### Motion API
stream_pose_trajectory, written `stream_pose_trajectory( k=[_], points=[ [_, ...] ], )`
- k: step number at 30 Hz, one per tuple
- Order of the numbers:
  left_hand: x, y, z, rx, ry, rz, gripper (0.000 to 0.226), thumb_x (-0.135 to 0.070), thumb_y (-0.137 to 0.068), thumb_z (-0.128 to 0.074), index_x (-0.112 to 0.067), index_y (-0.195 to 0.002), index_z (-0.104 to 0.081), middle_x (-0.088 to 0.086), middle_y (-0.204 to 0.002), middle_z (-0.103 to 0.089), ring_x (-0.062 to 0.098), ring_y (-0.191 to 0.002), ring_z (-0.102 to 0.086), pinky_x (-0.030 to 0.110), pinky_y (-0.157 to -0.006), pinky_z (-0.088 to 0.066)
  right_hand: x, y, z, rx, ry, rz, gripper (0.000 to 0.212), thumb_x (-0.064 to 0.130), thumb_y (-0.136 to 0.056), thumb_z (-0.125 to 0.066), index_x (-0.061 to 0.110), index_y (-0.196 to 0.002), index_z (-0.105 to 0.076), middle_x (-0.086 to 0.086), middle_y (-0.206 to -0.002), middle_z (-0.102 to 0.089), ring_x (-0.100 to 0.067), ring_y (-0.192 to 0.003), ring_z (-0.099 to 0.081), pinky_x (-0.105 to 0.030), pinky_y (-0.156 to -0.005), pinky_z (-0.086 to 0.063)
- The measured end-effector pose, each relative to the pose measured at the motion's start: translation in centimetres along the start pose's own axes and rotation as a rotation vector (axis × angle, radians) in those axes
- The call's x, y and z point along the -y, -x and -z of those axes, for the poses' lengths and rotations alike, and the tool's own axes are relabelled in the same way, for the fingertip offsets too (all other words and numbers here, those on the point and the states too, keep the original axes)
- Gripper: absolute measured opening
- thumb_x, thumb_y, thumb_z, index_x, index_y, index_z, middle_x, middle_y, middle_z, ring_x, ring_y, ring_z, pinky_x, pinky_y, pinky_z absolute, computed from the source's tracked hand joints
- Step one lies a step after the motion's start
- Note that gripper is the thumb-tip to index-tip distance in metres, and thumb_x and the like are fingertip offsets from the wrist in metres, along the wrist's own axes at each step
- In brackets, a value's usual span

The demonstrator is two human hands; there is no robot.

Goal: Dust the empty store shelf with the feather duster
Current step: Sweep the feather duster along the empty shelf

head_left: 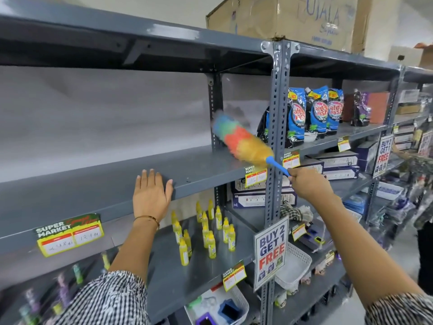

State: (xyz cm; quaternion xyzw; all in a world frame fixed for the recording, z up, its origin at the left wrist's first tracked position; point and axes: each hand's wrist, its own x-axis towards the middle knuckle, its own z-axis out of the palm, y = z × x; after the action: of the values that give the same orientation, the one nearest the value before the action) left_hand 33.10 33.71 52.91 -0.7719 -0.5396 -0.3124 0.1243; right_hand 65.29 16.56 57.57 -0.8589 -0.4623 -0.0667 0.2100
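Note:
The empty grey metal shelf [98, 184] runs across the left and middle at chest height. A rainbow-coloured feather duster [241, 140] with a blue handle lies angled over the shelf's right end, its head blurred and touching the shelf near the back upright. My right hand [309, 184] is shut on the blue handle, just right of the front upright post. My left hand [151, 194] rests flat, fingers up, on the shelf's front edge, holding nothing.
A perforated grey upright post [277, 127] stands beside the duster. Blue detergent pouches [314, 113] fill the neighbouring shelf. Yellow bottles [206, 231] stand on the shelf below. A "Buy 2 Get 1 Free" sign [270, 252] hangs from the post. A cardboard box [288, 18] sits on top.

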Motion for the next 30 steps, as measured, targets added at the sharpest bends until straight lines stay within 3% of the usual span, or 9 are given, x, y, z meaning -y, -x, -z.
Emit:
stream_pose_trajectory(
  k=[2,5,10,15,17,24,27,30],
  points=[
    [0.0,0.0,0.0,-0.001,-0.004,-0.006,0.051,-0.034,-0.096,-0.038,0.01,-0.12,-0.048,0.033,-0.129,-0.051,0.046,-0.126,-0.04,0.054,-0.109,-0.029,1.2,0.6,-0.2,0.013,0.055,-0.018,0.026,0.015,-0.098,-0.041,0.011,-0.116,-0.06,-0.011,-0.083,-0.058,-0.028,-0.07,-0.052,-0.031,-0.058,-0.04],
    [0.1,0.0,0.0,-0.005,-0.002,-0.012,0.051,-0.033,-0.095,-0.039,0.01,-0.121,-0.046,0.033,-0.131,-0.049,0.046,-0.128,-0.039,0.053,-0.11,-0.027,3.2,1.0,-0.2,0.027,0.071,0.037,0.029,0.014,-0.097,-0.041,0.01,-0.12,-0.059,-0.008,-0.075,-0.053,-0.028,-0.07,-0.05,-0.032,-0.061,-0.041],
    [0.1,0.1,0.0,-0.017,0.014,-0.017,0.049,-0.032,-0.095,-0.04,0.01,-0.12,-0.046,0.032,-0.131,-0.048,0.045,-0.128,-0.038,0.053,-0.11,-0.027,2.1,1.4,1.6,0.034,-0.104,0.013,0.033,0.022,-0.098,-0.043,0.02,-0.127,-0.058,-0.002,-0.065,-0.053,-0.018,-0.053,-0.049,-0.026,-0.046,-0.038],
    [0.1,0.0,0.1,-0.007,0.003,-0.019,0.051,-0.034,-0.096,-0.036,0.01,-0.121,-0.047,0.032,-0.133,-0.047,0.045,-0.129,-0.036,0.052,-0.11,-0.027,2.7,2.8,-0.1,0.023,0.023,-0.073,0.027,0.013,-0.098,-0.04,0.005,-0.118,-0.057,-0.016,-0.098,-0.065,-0.031,-0.079,-0.06,-0.034,-0.062,-0.044],
    [0.2,0.0,0.1,-0.008,-0.003,-0.025,0.052,-0.035,-0.096,-0.035,0.01,-0.121,-0.046,0.031,-0.133,-0.047,0.044,-0.129,-0.036,0.052,-0.11,-0.027,3.9,3.4,-0.5,0.036,0.08,-0.037,0.027,0.009,-0.097,-0.04,0.004,-0.118,-0.056,-0.016,-0.1,-0.067,-0.029,-0.076,-0.057,-0.034,-0.061,-0.043],
    [0.1,-0.1,0.3,-0.025,0.025,-0.028,0.053,-0.036,-0.097,-0.034,0.008,-0.126,-0.042,0.029,-0.137,-0.044,0.042,-0.133,-0.031,0.051,-0.114,-0.019,9.0,6.1,0.8,0.074,0.149,0.195,0.028,0.009,-0.095,-0.042,0.007,-0.117,-0.058,-0.007,-0.082,-0.05,-0.026,-0.072,-0.049,-0.032,-0.063,-0.04],
    [0.2,0.0,0.9,-0.113,0.099,-0.025,0.053,-0.035,-0.097,-0.034,0.006,-0.129,-0.039,0.028,-0.139,-0.042,0.041,-0.136,-0.025,0.051,-0.116,-0.012,11.7,8.1,0.7,0.093,0.153,0.336,0.025,0.01,-0.095,-0.042,0.007,-0.114,-0.058,-0.001,-0.064,-0.043,-0.025,-0.067,-0.049,-0.032,-0.059,-0.037],
    [0.9,0.1,1.9,-0.201,0.103,0.016,0.061,-0.042,-0.094,-0.024,0.005,-0.13,-0.039,0.027,-0.139,-0.042,0.041,-0.136,-0.025,0.05,-0.115,-0.008,13.8,8.9,0.8,0.103,0.123,0.456,0.024,0.016,-0.096,-0.044,0.007,-0.112,-0.059,0.001,-0.059,-0.039,-0.022,-0.058,-0.047,-0.031,-0.049,-0.034]
  ],
)
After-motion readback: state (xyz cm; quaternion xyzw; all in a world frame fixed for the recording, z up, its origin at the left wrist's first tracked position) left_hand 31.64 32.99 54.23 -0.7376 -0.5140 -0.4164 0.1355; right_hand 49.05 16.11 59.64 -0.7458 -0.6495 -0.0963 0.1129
